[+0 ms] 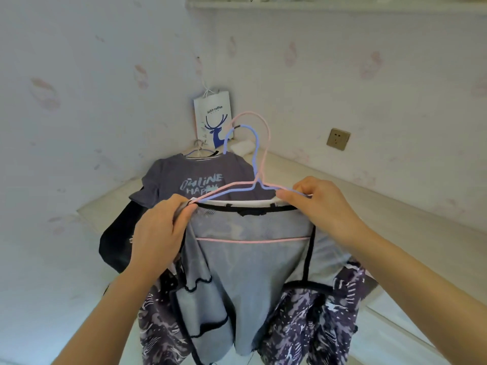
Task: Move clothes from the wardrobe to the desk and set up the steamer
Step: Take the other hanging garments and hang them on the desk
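I hold up a grey garment with black trim [250, 264] on two wire hangers, one pink [263, 122] and one blue [254, 146]. My left hand [158, 233] pinches the left shoulder of the hangers and cloth. The right shoulder is pinched by my right hand [319, 204]. A patterned purple garment [311, 327] hangs below and behind the grey one. On the desk [342, 196] lies a grey T-shirt with "ONLINE HAPPY" print [195, 175] on its own hanger, over a dark garment [118, 241]. No steamer is in view.
A white luckin coffee paper bag [213, 117] hangs in the wall corner above the desk. A small white pack [242, 146] lies beside it. A wall socket [338, 139] sits on the right wall. A shelf edge [316, 3] runs along the top.
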`<state>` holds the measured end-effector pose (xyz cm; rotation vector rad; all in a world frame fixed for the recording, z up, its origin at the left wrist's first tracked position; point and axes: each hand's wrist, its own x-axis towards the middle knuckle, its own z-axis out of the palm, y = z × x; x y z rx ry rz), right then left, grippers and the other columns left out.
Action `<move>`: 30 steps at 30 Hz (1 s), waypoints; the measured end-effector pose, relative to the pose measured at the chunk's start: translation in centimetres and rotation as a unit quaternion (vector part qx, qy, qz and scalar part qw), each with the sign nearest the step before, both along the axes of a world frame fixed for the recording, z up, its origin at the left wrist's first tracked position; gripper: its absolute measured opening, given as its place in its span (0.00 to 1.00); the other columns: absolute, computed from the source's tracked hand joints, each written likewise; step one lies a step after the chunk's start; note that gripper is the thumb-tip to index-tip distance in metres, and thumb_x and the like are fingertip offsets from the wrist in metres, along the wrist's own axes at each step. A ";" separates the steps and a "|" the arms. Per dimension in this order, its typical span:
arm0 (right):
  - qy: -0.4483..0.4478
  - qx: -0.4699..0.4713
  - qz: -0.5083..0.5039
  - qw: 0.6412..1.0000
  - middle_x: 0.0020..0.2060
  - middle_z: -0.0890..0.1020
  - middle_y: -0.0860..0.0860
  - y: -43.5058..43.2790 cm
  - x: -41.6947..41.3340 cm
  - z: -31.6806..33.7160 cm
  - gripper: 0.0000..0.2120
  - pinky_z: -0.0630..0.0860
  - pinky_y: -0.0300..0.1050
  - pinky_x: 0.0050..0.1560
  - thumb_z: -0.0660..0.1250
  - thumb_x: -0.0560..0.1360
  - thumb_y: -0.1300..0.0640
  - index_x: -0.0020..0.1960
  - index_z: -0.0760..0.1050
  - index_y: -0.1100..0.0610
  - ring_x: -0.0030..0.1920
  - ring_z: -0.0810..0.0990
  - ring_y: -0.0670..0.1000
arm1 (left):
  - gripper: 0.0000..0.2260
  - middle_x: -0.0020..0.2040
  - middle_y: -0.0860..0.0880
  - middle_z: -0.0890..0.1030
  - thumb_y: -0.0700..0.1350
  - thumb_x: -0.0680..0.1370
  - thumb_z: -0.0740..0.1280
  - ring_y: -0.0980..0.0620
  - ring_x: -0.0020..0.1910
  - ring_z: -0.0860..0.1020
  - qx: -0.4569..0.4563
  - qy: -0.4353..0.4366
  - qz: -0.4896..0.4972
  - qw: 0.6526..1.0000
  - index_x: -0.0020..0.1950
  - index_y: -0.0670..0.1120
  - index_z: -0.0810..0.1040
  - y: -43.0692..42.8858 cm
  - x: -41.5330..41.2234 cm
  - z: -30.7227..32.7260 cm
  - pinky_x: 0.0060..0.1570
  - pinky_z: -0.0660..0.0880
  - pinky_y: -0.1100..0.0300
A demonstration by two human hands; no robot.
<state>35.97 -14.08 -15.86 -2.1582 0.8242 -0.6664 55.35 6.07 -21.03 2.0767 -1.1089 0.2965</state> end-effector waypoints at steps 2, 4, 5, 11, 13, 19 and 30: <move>-0.020 -0.052 0.003 0.998 0.38 0.78 0.56 0.1 1.4 0.3 0.22 0.73 0.53 0.44 0.70 0.69 0.43 0.30 0.72 0.60 0.40 0.77 0.57 | 0.17 0.29 0.53 0.74 0.59 0.77 0.55 0.54 0.30 0.73 -0.036 0.010 -0.004 0.999 0.43 0.48 0.76 0.0 1.7 0.9 0.30 0.69 0.54; -0.042 -0.103 0.012 0.994 0.37 0.77 0.54 0.1 2.4 0.6 0.16 0.70 0.45 0.40 0.72 0.70 0.47 0.33 0.72 0.56 0.39 0.75 0.54 | 0.16 0.29 0.51 0.75 0.57 0.77 0.57 0.52 0.30 0.74 -0.058 0.007 -0.011 0.998 0.43 0.47 0.77 0.1 3.1 1.9 0.31 0.69 0.55; -0.049 -0.119 0.020 0.991 0.37 0.77 0.51 0.0 2.7 0.6 0.13 0.69 0.41 0.38 0.72 0.71 0.49 0.36 0.73 0.55 0.38 0.75 0.52 | 0.16 0.30 0.50 0.76 0.56 0.77 0.58 0.51 0.30 0.74 -0.063 0.004 -0.015 0.998 0.43 0.47 0.78 0.1 3.8 2.3 0.32 0.69 0.55; -0.033 -0.136 0.007 0.990 0.50 0.78 0.43 -1.2 3.2 -1.6 0.16 0.71 0.37 0.52 0.67 0.73 0.44 0.58 0.71 0.48 0.51 0.76 0.42 | 0.08 0.28 0.52 0.75 0.48 0.78 0.64 0.56 0.32 0.72 -0.068 -0.002 -0.012 0.998 0.42 0.46 0.77 0.5 8.4 3.3 0.32 0.67 0.64; -0.010 -0.159 0.023 0.987 0.54 0.78 0.46 -1.4 3.7 -2.1 0.21 0.73 0.43 0.53 0.60 0.74 0.40 0.61 0.71 0.51 0.53 0.77 0.47 | 0.08 0.27 0.50 0.74 0.48 0.78 0.64 0.54 0.32 0.72 -0.069 -0.002 -0.015 0.997 0.42 0.47 0.77 0.4 9.6 3.4 0.32 0.66 0.62; 0.001 -0.233 0.006 0.973 0.52 0.79 0.52 -2.8 7.3 -2.1 0.21 0.72 0.45 0.48 0.54 0.77 0.44 0.60 0.74 0.56 0.49 0.78 0.54 | 0.17 0.29 0.48 0.76 0.57 0.77 0.60 0.47 0.30 0.74 -0.062 -0.031 0.005 0.998 0.42 0.45 0.77 -1.3 13.0 3.6 0.32 0.71 0.51; -0.047 -0.273 -0.038 0.960 0.50 0.80 0.52 -11.5 18.1 0.8 0.13 0.75 0.51 0.47 0.58 0.80 0.49 0.57 0.75 0.55 0.49 0.78 0.54 | 0.13 0.32 0.47 0.77 0.55 0.78 0.63 0.44 0.33 0.75 -0.067 -0.075 0.058 0.993 0.44 0.47 0.79 -9.4 22.3 6.7 0.34 0.74 0.50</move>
